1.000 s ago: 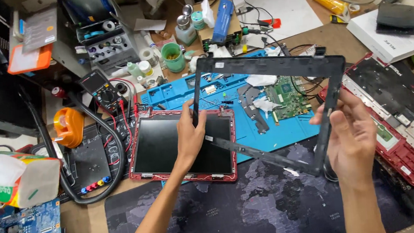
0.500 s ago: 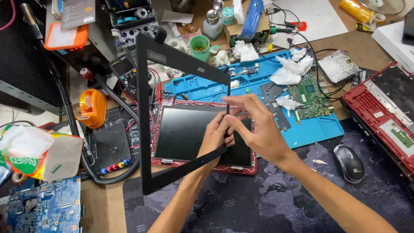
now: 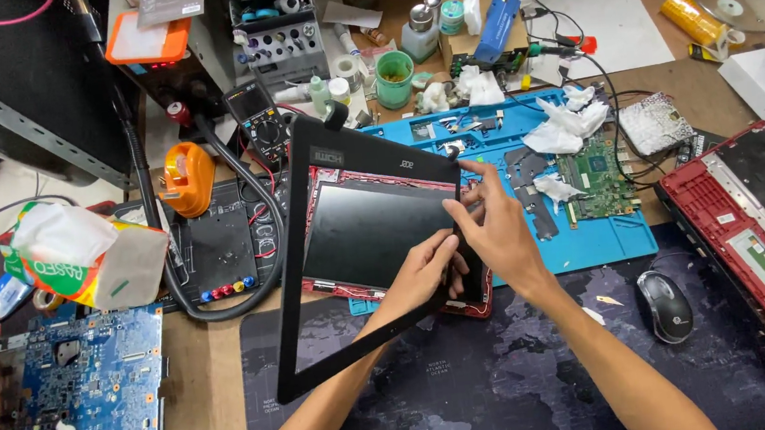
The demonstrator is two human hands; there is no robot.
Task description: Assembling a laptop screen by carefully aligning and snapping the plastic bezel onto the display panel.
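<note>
Since the earlier frame, the black bezel frame (image 3: 298,250) had tilted lower over the red-edged screen panel (image 3: 370,230), which lay on the dark mat (image 3: 508,388). The left hand (image 3: 420,276) and right hand (image 3: 494,228) both pinched the frame's right edge, fingers closed narrowly on it. Just beside it lay the blue work mat (image 3: 606,241). A green-and-orange tissue pack (image 3: 82,260) sat far left.

black screen bezel (image 3: 300,268): thin rectangular plastic frame, open in the middle, tilted up on its right side | held along right edge, over the panel | laptop screen panel (image 3: 370,234): dark glass, unlit, lying flat in red lid shell, seen through the frame
</note>
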